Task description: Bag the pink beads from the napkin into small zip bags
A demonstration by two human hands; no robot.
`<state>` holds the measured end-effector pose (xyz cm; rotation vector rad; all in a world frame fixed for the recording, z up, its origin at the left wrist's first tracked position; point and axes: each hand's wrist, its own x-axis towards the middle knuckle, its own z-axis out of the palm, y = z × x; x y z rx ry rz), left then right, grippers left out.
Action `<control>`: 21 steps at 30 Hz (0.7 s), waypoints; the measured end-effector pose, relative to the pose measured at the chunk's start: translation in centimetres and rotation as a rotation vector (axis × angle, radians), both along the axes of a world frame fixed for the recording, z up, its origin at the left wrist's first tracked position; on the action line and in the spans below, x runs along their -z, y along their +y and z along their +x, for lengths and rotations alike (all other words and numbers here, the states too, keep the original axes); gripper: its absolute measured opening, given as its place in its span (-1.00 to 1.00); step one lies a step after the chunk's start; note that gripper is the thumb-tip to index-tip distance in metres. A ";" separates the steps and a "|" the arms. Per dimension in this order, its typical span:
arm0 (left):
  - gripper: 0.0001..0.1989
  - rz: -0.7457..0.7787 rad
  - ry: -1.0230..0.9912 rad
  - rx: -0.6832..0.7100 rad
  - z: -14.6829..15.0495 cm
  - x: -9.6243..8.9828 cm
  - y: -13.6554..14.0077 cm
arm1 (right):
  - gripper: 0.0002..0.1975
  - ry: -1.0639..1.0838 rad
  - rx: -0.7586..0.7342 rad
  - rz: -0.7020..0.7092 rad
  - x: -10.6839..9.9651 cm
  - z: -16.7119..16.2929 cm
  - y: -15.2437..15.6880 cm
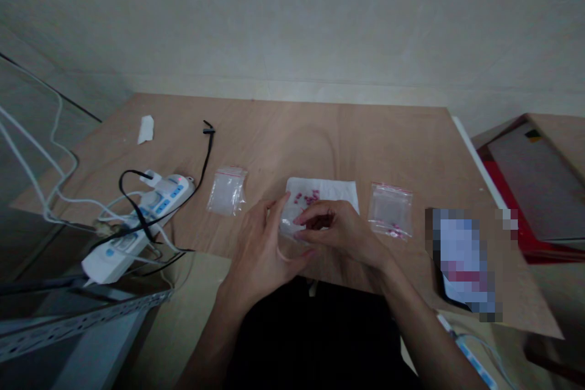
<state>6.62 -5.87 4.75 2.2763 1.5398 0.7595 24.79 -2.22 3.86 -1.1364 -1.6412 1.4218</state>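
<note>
Near the front of the wooden table lies a white sheet [340,187] with several small dark-pink pieces [313,196] on it. My left hand [261,250] is curled at the sheet's left side, gripping what looks like a small clear plastic bag [287,219]. Over the sheet, my right hand [338,228] has its thumb and fingertips pinched together close to that bag; whatever is between them is too small to make out. To the right is a clear zip bag [390,208] with a few pink pieces at its lower edge. Clear zip bags [227,190] lie on the left.
A white power strip [137,228] with plugs and tangled cables occupies the table's left edge. A black cable tip [209,131] and a white scrap [145,129] lie farther back. A blurred-out phone [464,256] rests at right, beside a red box [500,201] beyond the edge.
</note>
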 end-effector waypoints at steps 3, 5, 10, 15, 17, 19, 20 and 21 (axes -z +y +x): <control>-0.25 0.015 0.040 0.026 0.7 0.3 -0.3 | -0.77 -0.151 0.020 0.028 -0.5 -0.7 -1.2; -0.34 0.017 0.048 0.071 0.9 0.4 -0.4 | -0.81 -0.236 -0.024 0.090 -1.1 -1.2 -2.1; -0.63 -0.061 -0.035 0.130 0.7 0.8 -0.8 | -0.91 -0.232 -0.091 0.269 -0.9 -0.4 -2.5; -0.73 -0.036 -0.115 0.026 0.0 1.5 -1.5 | -0.77 -0.485 0.137 0.410 2.5 3.0 2.2; -0.73 -0.041 -0.139 0.027 -0.1 1.6 -1.7 | -0.70 -0.614 0.061 0.454 3.6 3.6 4.2; -0.74 -0.060 -0.144 0.029 -0.2 1.7 -1.9 | -0.70 -0.641 -0.034 0.479 4.0 3.6 5.6; -0.74 -0.071 -0.141 0.028 -0.2 1.8 -1.9 | -0.71 -0.637 -0.072 0.487 4.1 3.5 6.1; -0.74 -0.080 -0.136 0.024 -0.2 1.8 -2.0 | -0.73 -0.640 -0.108 0.495 4.1 3.3 6.4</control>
